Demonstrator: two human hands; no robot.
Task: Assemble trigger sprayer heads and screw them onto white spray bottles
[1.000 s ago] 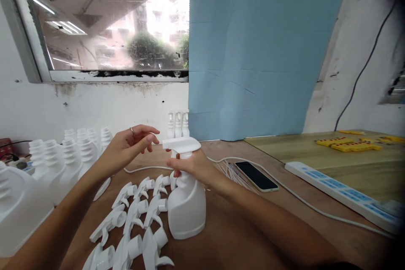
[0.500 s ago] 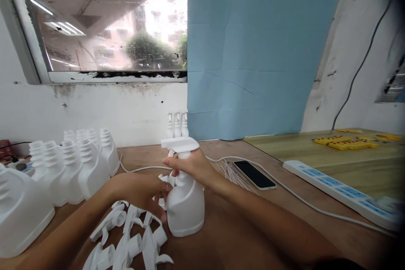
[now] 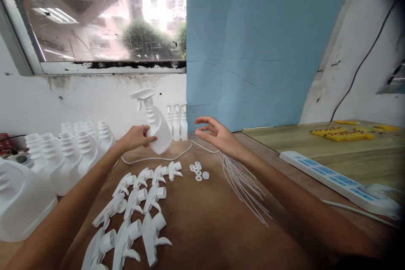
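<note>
A white spray bottle (image 3: 160, 130) with its trigger head on is held up off the table, tilted, in my left hand (image 3: 136, 136). The fingers pinch its lower body from the left side. My right hand (image 3: 215, 133) hovers to the right of it with fingers apart and nothing in them. Below the hands lie several white trigger spray heads (image 3: 136, 200) in rough rows. Small white ring washers (image 3: 198, 172) sit in a cluster right of these heads. Thin white tubes (image 3: 242, 179) lie in a loose bundle under my right forearm.
Several white bottles without heads (image 3: 68, 156) stand at the left. Spray bottles with heads (image 3: 176, 122) stand by the wall. A white cable (image 3: 158, 158) crosses behind the heads. A power strip (image 3: 335, 181) and yellow pieces (image 3: 344, 134) are at the right.
The spray bottle has risen off the table and moved up and left, now in my left hand. My right hand has let go of its head and opened, shifting right and up.
</note>
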